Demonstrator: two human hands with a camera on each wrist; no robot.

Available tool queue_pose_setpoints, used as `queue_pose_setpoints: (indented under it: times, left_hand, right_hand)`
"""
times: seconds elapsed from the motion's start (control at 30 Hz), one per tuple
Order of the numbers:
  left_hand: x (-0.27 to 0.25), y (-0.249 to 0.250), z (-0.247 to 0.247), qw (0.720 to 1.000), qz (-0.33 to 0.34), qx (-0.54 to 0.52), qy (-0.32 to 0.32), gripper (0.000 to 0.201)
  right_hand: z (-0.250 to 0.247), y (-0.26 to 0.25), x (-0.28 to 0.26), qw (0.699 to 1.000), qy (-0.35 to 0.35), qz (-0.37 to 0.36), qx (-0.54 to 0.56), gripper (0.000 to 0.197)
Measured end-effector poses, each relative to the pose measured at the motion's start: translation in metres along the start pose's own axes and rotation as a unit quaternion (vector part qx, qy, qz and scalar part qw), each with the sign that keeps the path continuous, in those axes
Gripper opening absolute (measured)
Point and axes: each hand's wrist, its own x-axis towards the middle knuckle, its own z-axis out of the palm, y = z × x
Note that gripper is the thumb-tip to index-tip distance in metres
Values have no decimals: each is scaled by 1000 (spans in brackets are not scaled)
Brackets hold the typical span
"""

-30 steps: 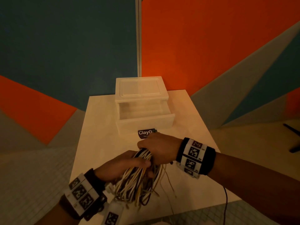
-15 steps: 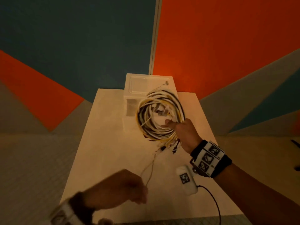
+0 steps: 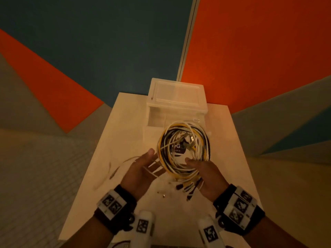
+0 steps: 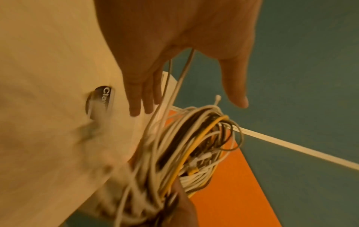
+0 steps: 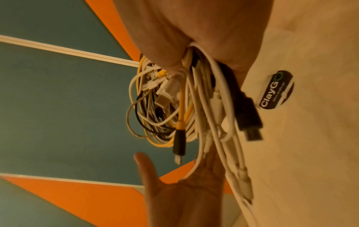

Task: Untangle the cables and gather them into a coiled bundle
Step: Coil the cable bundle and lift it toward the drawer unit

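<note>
A coil of white, yellow and black cables (image 3: 184, 140) stands upright above the white table (image 3: 116, 140). My right hand (image 3: 200, 169) grips the coil's lower edge, thumb and fingers pinching the strands (image 5: 194, 61). Several plug ends (image 3: 189, 188) hang below that grip. My left hand (image 3: 146, 161) is just left of the coil, palm up and fingers straight. A few thin white strands (image 4: 174, 86) run across its palm into the coil (image 4: 194, 145). One loose strand (image 3: 111, 169) trails blurred to the left over the table.
A clear plastic drawer box (image 3: 176, 101) stands at the table's far end, its drawer pulled out behind the coil. A dark ClayGo sticker (image 5: 276, 90) lies on the tabletop under the coil. Small bits (image 3: 161, 193) lie near my wrists. The table drops off left and right.
My right hand has brought the coil down and nearer. My left hand, earlier curled on a thin strand near the front edge, has risen and now lies flat beside the coil.
</note>
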Motion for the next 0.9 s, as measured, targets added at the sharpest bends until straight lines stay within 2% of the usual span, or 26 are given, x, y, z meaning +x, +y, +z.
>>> queue_pose_setpoints:
  times: [0.1, 0.2, 0.27, 0.37, 0.47, 0.53, 0.57, 0.6, 0.63, 0.7, 0.8, 0.83, 0.87, 0.9]
  left_hand:
    - [0, 9, -4, 995, -16, 95, -16, 38]
    - [2, 14, -5, 986, -24, 164, -29, 53]
    - [2, 17, -4, 974, -24, 218, -62, 48]
    - [4, 27, -4, 954, -32, 291, -72, 47]
    - [12, 42, -9, 947, -68, 312, -19, 71]
    - [16, 48, -9, 919, -82, 384, -33, 76]
    - [17, 49, -8, 887, -92, 448, -61, 81]
    - [17, 47, -5, 843, -106, 517, -101, 91]
    - [17, 45, -2, 786, -121, 588, -146, 99]
    - [15, 40, 6, 664, -120, 710, -199, 99]
    - [16, 36, 12, 484, -29, 847, -215, 89]
    - [16, 35, 14, 455, -8, 863, -221, 83]
    - [18, 33, 15, 451, -1, 862, -229, 77]
    - [18, 33, 17, 469, -1, 851, -236, 70]
  right_hand:
    - [-7, 12, 1, 996, -18, 40, -73, 23]
    - [-13, 20, 0, 986, -41, 65, -147, 23]
    - [-14, 22, -1, 975, -66, 75, -200, 19]
    - [-15, 27, 0, 957, -94, 80, -261, 17]
    - [-15, 30, 0, 927, -115, 66, -352, 33]
    - [-13, 30, -1, 908, -137, 58, -391, 31]
    - [-10, 28, -3, 899, -146, 50, -410, 29]
    - [-8, 26, -3, 889, -151, 41, -430, 27]
    - [-6, 23, -2, 879, -154, 33, -449, 26]
    - [-2, 17, 0, 856, -155, 19, -493, 24]
    - [0, 9, 1, 817, -162, -9, -554, 34]
    - [1, 6, 1, 803, -166, -18, -573, 37]
    - [2, 4, 1, 790, -171, -27, -588, 37]
    - [2, 3, 3, 782, -172, -36, -598, 34]
